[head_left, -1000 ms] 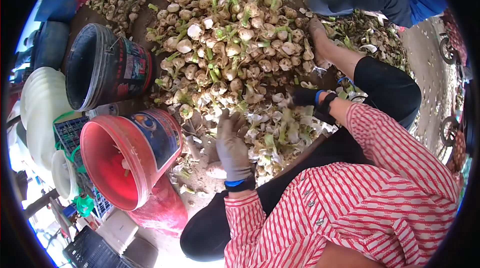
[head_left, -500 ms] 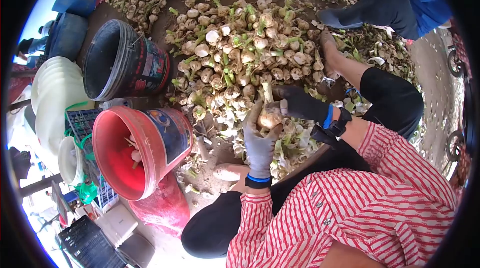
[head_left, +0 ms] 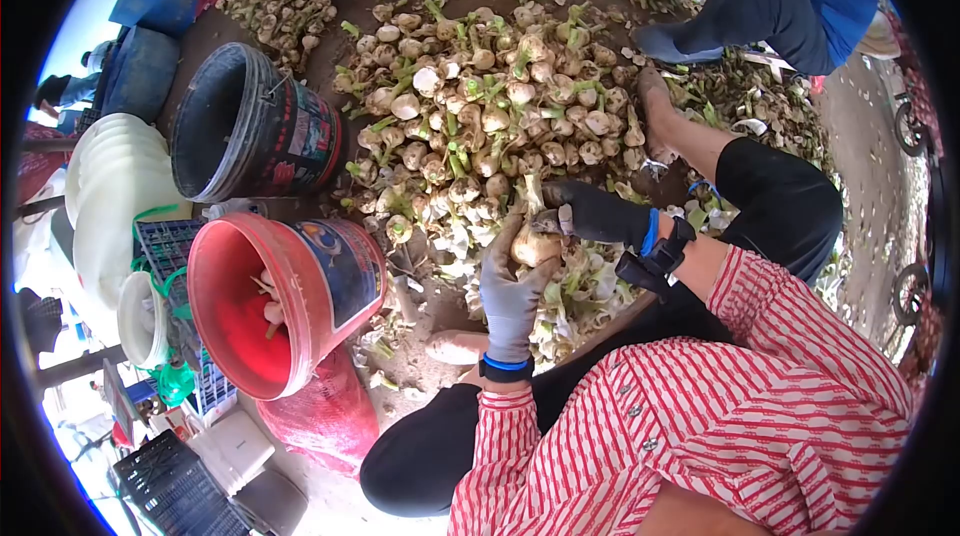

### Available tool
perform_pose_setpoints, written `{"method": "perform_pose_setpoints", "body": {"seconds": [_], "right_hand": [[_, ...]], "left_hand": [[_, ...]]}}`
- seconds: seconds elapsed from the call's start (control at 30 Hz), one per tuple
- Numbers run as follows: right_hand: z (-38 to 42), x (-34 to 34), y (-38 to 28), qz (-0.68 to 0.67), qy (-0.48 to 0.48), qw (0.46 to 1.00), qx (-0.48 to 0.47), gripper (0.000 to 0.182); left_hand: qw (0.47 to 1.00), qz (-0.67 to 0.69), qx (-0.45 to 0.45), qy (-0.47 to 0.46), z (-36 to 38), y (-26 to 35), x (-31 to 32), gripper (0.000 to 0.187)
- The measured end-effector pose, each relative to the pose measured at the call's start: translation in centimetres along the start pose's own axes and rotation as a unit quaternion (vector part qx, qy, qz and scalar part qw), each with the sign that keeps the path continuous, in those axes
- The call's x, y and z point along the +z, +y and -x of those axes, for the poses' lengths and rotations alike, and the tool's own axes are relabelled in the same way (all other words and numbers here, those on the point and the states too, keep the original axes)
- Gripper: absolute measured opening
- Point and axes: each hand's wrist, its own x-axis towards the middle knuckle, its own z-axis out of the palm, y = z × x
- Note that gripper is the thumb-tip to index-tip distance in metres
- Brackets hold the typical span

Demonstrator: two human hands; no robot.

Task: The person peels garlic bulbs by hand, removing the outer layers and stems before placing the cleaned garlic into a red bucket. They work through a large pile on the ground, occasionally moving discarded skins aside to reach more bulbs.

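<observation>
My left hand, in a grey glove, grips a garlic bulb from the left with its thumb and fingers. The bulb's short pale stem points up, and much of its surface shows smooth and whitish. My right hand, in a dark glove, is closed against the bulb's upper right, with brownish outer skin pinched at its fingertips. Just beyond both hands lies a large heap of garlic bulbs with cut green stems. Loose papery peelings cover the ground under my hands.
On the left, a red bucket lies tilted with a few bulbs inside, and a black bucket stands behind it. A pink mesh sack sits below the red bucket. Another person's leg is at upper right.
The bulb has turned in my hands and now shows a paler, cleaner face. My right hand has shifted slightly left over its top, with brown skin at its fingertips.
</observation>
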Motion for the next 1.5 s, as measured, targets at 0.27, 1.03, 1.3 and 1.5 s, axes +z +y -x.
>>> {"method": "perform_pose_setpoints", "body": {"seconds": [0.27,1.03,1.3,1.5], "right_hand": [[0.3,-0.5,-0.1,-0.146,-0.073,0.987,-0.005,0.033],[0.0,2.4,2.2,0.196,0.187,0.939,-0.212,0.017],[0.6,4.0,0.5,0.137,0.234,0.956,-0.109,0.023],[1.0,-0.7,-0.9,-0.149,0.001,0.985,0.083,0.028]], "left_hand": [[1.000,-0.014,0.002,-0.020,-0.2,-0.1,-0.6,0.063],[0.832,0.512,-0.203,-0.060,-0.4,-1.4,-1.7,0.055],[0.994,0.001,-0.089,0.068,0.1,0.2,-0.7,0.064],[0.983,0.159,-0.047,0.075,0.3,1.8,-0.4,0.053]]}}
